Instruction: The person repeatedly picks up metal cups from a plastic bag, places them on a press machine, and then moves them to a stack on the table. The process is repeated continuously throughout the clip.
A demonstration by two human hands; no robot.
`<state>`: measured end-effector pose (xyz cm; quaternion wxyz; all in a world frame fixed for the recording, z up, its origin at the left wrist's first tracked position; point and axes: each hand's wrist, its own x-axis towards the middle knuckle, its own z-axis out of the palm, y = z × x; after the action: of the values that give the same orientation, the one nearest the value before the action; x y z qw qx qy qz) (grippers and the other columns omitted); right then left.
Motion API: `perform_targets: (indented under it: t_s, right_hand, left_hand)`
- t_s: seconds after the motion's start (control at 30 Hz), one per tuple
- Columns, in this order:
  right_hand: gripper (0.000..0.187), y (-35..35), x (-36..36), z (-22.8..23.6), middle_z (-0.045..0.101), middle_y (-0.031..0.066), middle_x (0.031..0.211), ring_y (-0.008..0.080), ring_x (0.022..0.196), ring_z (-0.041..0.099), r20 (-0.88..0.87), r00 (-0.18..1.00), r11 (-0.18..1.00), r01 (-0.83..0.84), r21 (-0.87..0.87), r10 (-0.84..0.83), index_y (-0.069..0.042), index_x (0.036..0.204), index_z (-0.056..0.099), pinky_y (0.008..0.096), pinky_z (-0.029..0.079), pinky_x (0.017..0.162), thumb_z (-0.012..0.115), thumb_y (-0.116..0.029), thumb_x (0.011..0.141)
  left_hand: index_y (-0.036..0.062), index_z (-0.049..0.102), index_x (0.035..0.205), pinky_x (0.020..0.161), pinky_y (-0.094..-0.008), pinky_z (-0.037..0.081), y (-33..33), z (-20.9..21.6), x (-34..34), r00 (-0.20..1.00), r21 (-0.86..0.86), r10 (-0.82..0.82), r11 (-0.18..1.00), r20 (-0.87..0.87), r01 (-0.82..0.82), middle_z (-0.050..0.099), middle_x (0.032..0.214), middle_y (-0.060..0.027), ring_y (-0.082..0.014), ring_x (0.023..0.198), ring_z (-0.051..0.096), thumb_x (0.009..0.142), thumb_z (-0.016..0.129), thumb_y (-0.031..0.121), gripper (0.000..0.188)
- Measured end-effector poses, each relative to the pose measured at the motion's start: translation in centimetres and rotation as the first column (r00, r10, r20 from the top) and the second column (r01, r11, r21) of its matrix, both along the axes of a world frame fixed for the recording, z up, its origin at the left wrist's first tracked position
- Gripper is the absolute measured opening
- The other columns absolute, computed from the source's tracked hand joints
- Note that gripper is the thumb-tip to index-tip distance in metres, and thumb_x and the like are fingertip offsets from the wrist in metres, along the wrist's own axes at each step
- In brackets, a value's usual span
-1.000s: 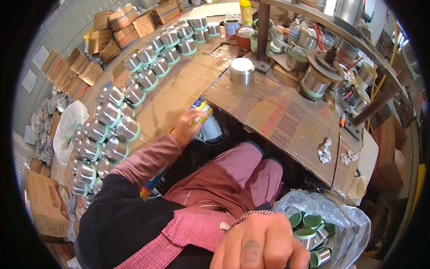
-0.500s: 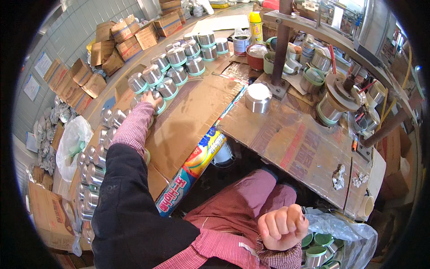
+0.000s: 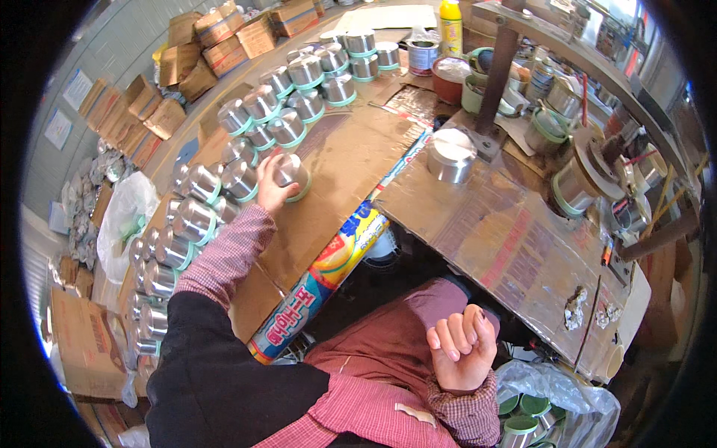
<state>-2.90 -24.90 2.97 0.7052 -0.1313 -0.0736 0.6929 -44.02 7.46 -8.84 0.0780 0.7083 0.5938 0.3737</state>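
Note:
My left hand is closed round a shiny steel cup, which stands bottom up with its pale green rim at the cardboard. Beside it, rows of similar steel cups crowd the left part of the bench, some stacked two high. My right hand is raised over my lap, palm turned up and fingers curled in, with nothing seen in it. A single steel cup sits upside down on the right-hand cardboard sheet, apart from both hands.
A press-like metal frame with a round head rises at the right. Near it are a yellow spray can, a paint tin and a red pot. By my right arm, a plastic bag holds more cups. Cardboard boxes line the far left.
My left hand has come nearer and slightly right from the rows, bringing a steel cup with it. My right hand has turned more palm up, its fingers a little looser. The view has shifted slightly.

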Motion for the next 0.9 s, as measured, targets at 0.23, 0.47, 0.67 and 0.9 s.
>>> perform_targets:
  t_s: [0.23,0.47,0.67,0.9]
  right_hand:
    - [0.037,0.9,2.7,-0.8,0.035,-0.0047,0.056,0.0108,0.051,0.039,0.109,0.99,0.995,0.097,-0.033,-0.093,-0.014,0.072,0.04,0.0345,0.046,0.068,0.047,-0.024,0.107]
    - [0.012,5.4,12.1,-3.1,0.053,0.0008,0.091,0.0136,0.086,0.053,0.751,0.402,0.729,0.668,0.15,-0.523,-0.006,0.102,0.054,0.03,0.044,0.083,0.063,-0.013,0.098]
    - [0.121,18.6,25.5,-5.6,0.039,0.0281,0.15,0.038,0.142,0.036,0.875,-0.441,0.436,0.759,0.483,-0.201,0.008,0.154,0.025,0.0434,0.027,0.121,0.095,-0.033,0.064]
    - [0.107,17.4,24.0,-3.6,0.046,0.0217,0.144,0.0308,0.133,0.047,0.865,-0.18,0.389,0.837,0.385,-0.468,0.002,0.152,0.033,0.039,0.037,0.114,0.094,-0.018,0.066]
  left_hand:
    - [0.0087,0.042,0.147,0.108,-0.0381,0.043,-0.5,-0.9,3.4,0.823,-0.005,0.037,0.999,0.567,-0.041,0.051,0.139,-0.0114,-0.0246,0.128,0.05,0.076,0.081,0.003,0.082]
    - [0.0099,0.033,0.155,0.115,-0.0435,0.039,-8.8,7.4,14.2,0.808,0.072,-0.27,0.959,0.523,0.274,0.04,0.151,-0.0127,-0.0297,0.135,0.046,0.071,0.08,0.003,0.096]
    - [0.0071,0.023,0.157,0.113,-0.045,0.042,-10.9,9.2,29.8,0.372,0.113,-0.485,0.714,0.792,0.691,0.042,0.148,-0.0128,-0.0298,0.136,0.047,0.056,0.095,0.021,0.124]
    - [0.0118,0.014,0.158,0.108,-0.0381,0.048,-6.2,9.7,45.5,0.258,0.153,-0.466,0.677,0.846,0.72,0.043,0.142,-0.0169,-0.0258,0.129,0.05,0.064,0.087,-0.005,0.12]
